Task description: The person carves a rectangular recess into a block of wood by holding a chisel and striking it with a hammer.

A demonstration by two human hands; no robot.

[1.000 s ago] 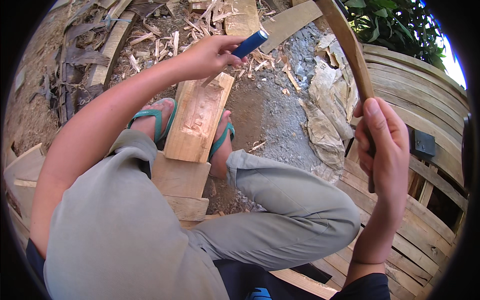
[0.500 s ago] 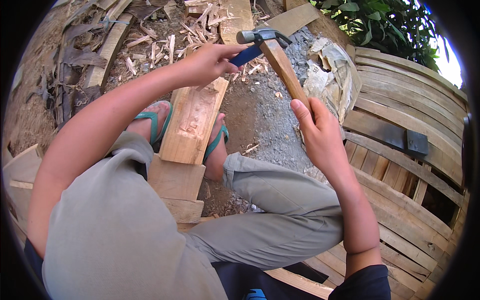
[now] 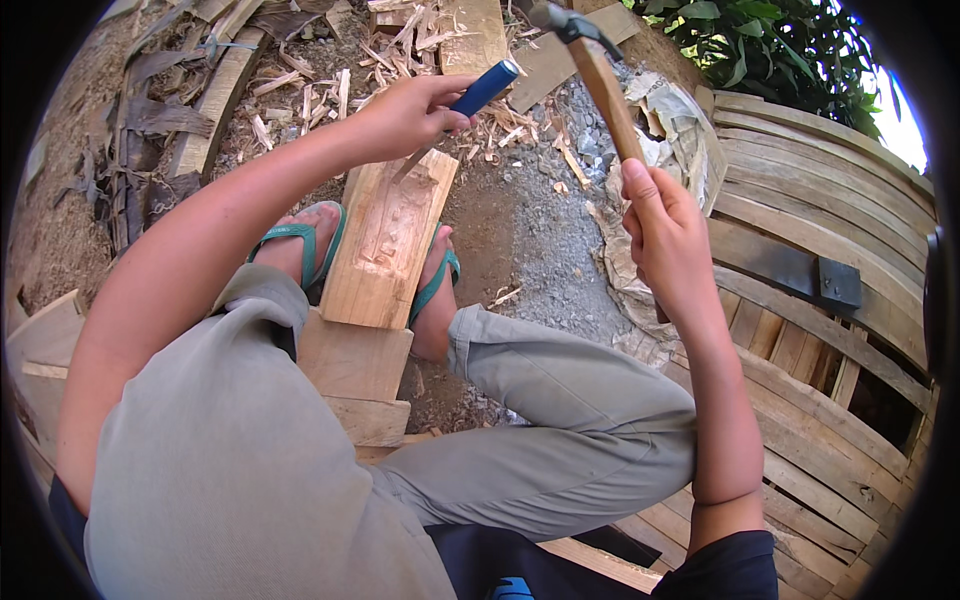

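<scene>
My left hand (image 3: 415, 115) is closed around a chisel (image 3: 487, 86) with a blue handle. Its thin blade slants down to the far end of a wooden block (image 3: 362, 290), inside a shallow hollow cut into the top face. The block lies between my feet, which wear green flip-flops (image 3: 328, 245). In my right hand (image 3: 665, 240) is a claw hammer (image 3: 612, 102), gripped by its wooden handle. The hammer's metal head is raised up and to the right, apart from the chisel's handle end.
Wood chips (image 3: 410, 45) litter the ground beyond the block. Planks (image 3: 350, 365) lie under its near end. A torn paper sack (image 3: 640, 210) rests on grey gravel (image 3: 555, 235). To the right stands a slatted wood structure (image 3: 810, 200), with leafy plants (image 3: 760, 55) behind.
The hammer has lifted away from the chisel's handle end, up and to the right, with my right hand. My left hand and the chisel have barely moved.
</scene>
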